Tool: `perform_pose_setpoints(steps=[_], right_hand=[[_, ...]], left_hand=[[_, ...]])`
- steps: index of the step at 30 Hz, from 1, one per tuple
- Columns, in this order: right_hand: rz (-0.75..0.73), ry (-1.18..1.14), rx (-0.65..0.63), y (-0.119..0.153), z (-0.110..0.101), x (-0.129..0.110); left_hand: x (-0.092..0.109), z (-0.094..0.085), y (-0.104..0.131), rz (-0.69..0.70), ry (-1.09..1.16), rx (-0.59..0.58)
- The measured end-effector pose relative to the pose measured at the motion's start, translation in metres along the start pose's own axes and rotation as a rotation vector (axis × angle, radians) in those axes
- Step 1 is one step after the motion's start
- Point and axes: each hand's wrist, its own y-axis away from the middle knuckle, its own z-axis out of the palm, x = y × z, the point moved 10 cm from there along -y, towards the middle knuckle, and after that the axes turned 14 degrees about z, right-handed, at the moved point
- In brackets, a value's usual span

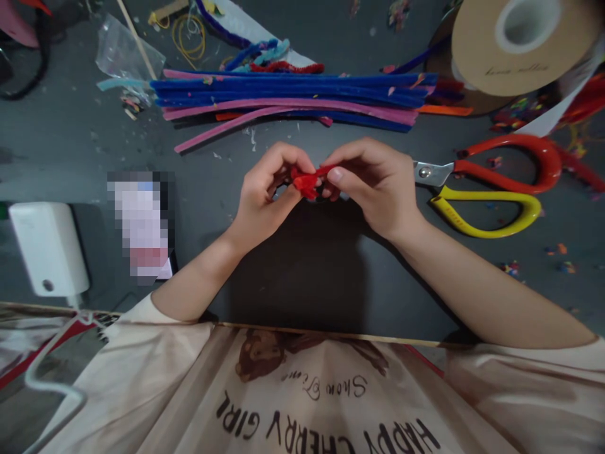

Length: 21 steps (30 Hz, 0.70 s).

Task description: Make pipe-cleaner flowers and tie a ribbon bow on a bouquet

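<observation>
A red fuzzy pipe cleaner (307, 184), bent into a small bunched shape, is held above the dark table between both hands. My left hand (267, 192) is closed, pinching the bunched part between thumb and fingers. With thumb and forefinger, my right hand (375, 183) pinches a straight red end that runs to the right. The fingers hide part of the bent shape. Just beyond the hands lies a bundle of blue pipe cleaners (283, 91) with pink pipe cleaners (227, 129) along its near side.
Scissors (501, 170) with one red and one yellow handle lie right of my right hand. A cardboard spool (472, 50) stands at the back right. On the left are a blurred phone (144, 227) and a white power bank (50, 249) with a cable. Fluff scraps (513, 270) dot the table.
</observation>
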Motion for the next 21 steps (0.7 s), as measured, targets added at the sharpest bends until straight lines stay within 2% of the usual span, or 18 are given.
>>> perform_pose_setpoints(steps=[9, 17, 21], right_hand=[[-0.041, 0.047, -0.012, 0.001, 0.000, -0.004], [-0.070, 0.054, -0.078, 0.003, 0.006, -0.007], [-0.086, 0.089, -0.075, 0.004, 0.006, -0.007]], left_hand=[[0.011, 0.004, -0.002, 0.092, -0.026, -0.067], [-0.001, 0.000, -0.001, 0.053, 0.077, 0.001], [-0.001, 0.001, -0.002, 0.073, 0.086, -0.015]])
